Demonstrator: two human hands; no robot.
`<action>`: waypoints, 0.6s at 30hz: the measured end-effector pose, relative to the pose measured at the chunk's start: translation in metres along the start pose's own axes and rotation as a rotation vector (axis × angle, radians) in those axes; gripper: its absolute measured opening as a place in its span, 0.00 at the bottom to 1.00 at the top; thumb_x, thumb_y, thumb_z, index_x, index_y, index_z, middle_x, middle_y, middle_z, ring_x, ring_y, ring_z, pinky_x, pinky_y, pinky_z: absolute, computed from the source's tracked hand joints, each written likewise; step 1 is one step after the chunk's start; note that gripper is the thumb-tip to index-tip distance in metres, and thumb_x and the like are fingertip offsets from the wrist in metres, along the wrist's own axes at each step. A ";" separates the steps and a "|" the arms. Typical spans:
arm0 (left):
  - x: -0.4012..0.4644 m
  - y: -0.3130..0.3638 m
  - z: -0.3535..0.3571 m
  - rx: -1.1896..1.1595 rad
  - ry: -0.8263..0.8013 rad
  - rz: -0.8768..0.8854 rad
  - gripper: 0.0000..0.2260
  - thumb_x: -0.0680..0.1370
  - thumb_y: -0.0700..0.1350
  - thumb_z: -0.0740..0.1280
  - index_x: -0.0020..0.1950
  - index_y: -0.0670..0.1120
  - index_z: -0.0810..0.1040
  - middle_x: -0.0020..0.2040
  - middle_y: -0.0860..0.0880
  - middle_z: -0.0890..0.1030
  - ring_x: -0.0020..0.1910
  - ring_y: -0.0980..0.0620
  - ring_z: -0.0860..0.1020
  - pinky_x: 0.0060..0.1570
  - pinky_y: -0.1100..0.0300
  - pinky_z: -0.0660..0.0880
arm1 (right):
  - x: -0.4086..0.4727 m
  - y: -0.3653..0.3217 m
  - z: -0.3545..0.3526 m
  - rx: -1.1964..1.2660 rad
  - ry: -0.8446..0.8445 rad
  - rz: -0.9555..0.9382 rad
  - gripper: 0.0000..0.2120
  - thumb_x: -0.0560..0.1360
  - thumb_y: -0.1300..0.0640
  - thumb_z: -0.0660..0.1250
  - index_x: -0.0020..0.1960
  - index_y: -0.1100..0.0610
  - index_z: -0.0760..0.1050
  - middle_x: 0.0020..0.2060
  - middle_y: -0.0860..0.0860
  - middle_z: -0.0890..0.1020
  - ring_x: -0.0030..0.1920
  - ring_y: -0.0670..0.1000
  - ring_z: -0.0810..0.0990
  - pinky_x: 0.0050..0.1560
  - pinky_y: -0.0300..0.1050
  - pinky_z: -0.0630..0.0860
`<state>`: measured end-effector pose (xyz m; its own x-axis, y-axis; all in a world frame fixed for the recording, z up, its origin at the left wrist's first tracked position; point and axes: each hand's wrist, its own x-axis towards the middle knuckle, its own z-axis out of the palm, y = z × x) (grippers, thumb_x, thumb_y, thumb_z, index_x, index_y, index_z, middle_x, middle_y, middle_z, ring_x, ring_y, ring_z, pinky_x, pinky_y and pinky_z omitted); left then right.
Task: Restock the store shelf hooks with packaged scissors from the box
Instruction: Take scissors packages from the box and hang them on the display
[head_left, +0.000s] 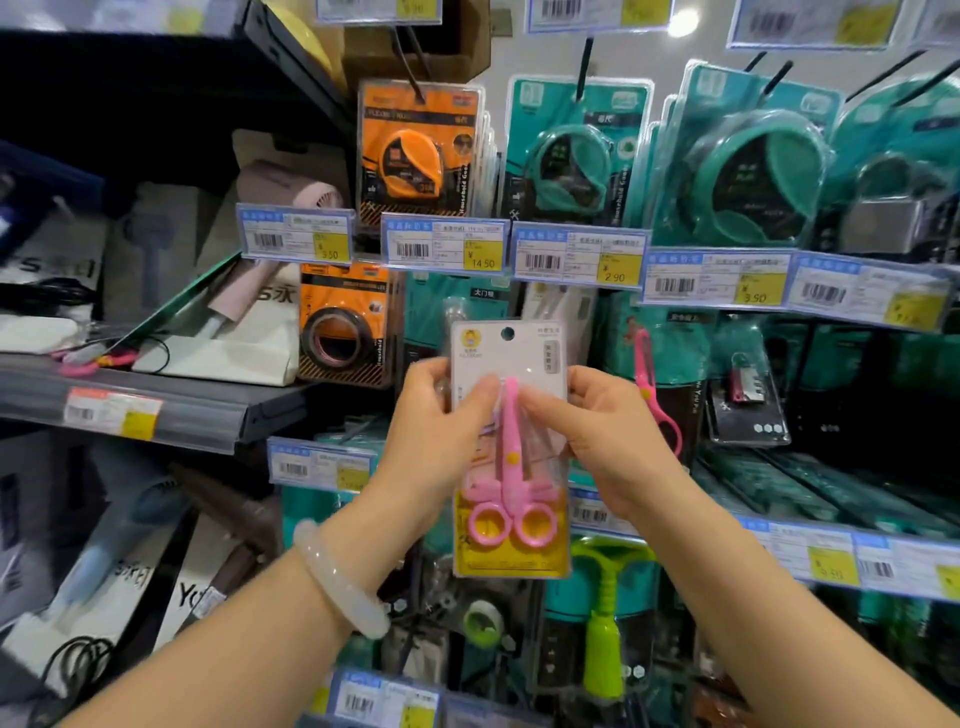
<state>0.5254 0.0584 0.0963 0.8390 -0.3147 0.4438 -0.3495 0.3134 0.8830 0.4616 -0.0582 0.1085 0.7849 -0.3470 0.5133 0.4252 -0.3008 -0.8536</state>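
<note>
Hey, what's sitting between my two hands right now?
In the head view, the packaged pink scissors sit between them: the left hand pinches the card's left edge and the right hand its right edge, thumbs on its front.

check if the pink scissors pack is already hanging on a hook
No, the pink scissors pack is held in front of the shelf by the left hand and right hand, its hang hole empty.

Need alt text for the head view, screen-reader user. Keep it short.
Both hands, left hand and right hand, hold a pack of pink scissors upright before store pegboard hooks. Around it hang an orange tape measure pack, teal packs and price tags.
</note>
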 end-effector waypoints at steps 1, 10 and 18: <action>0.005 0.005 0.001 -0.017 0.026 0.001 0.04 0.77 0.44 0.65 0.50 0.48 0.71 0.54 0.42 0.80 0.52 0.44 0.81 0.54 0.45 0.78 | 0.000 0.001 -0.001 -0.011 -0.002 0.008 0.03 0.73 0.62 0.69 0.46 0.56 0.79 0.44 0.54 0.85 0.42 0.51 0.85 0.40 0.44 0.81; 0.028 0.010 0.017 -0.018 0.046 -0.188 0.09 0.79 0.43 0.63 0.44 0.37 0.75 0.51 0.34 0.80 0.46 0.41 0.80 0.51 0.45 0.76 | 0.005 0.001 -0.011 0.051 0.008 0.138 0.07 0.75 0.59 0.67 0.38 0.60 0.79 0.29 0.51 0.83 0.29 0.48 0.81 0.35 0.43 0.80; 0.038 0.014 0.021 0.033 0.003 -0.061 0.05 0.79 0.38 0.63 0.44 0.47 0.73 0.42 0.47 0.76 0.35 0.50 0.76 0.35 0.57 0.76 | 0.005 0.012 -0.016 0.023 0.013 0.121 0.06 0.74 0.60 0.68 0.41 0.61 0.80 0.34 0.55 0.83 0.33 0.51 0.81 0.43 0.48 0.80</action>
<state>0.5436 0.0325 0.1288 0.8602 -0.3296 0.3891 -0.3115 0.2644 0.9127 0.4633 -0.0774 0.1024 0.8253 -0.3909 0.4075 0.3382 -0.2357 -0.9111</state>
